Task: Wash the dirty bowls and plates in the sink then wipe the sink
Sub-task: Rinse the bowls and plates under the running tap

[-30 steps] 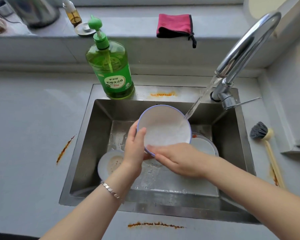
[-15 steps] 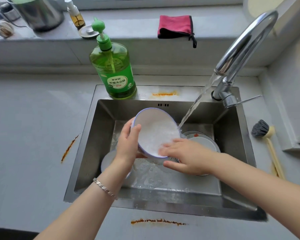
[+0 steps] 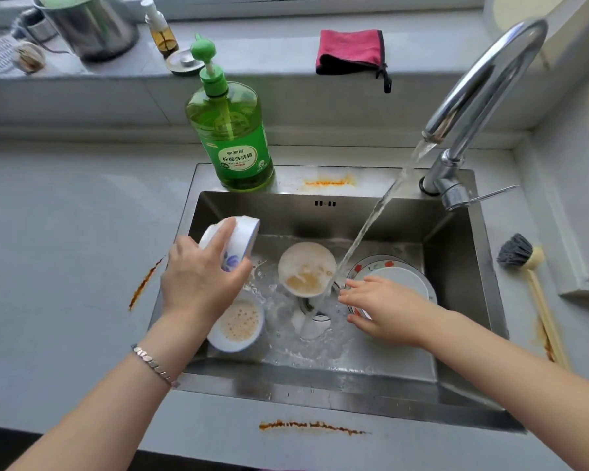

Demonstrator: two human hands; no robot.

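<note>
Bowl-washing under way: left hand (image 3: 201, 277), fingers wrapped round tipped blue-flowered bowl (image 3: 238, 239) at sink's (image 3: 456, 266) left edge; right hand (image 3: 385, 311), fingers outstretched and empty, over stacked plates (image 3: 402, 277). Likely next: park bowl on counter (image 3: 65, 232), take soiled bowl (image 3: 306, 270).

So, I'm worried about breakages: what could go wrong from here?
The left hand grips the blue-patterned bowl tilted, one-handed; it could slip onto the foamy bowl below. The tap stream lands by the rim of the middle bowl and may splash dirty water onto the counter.
</note>
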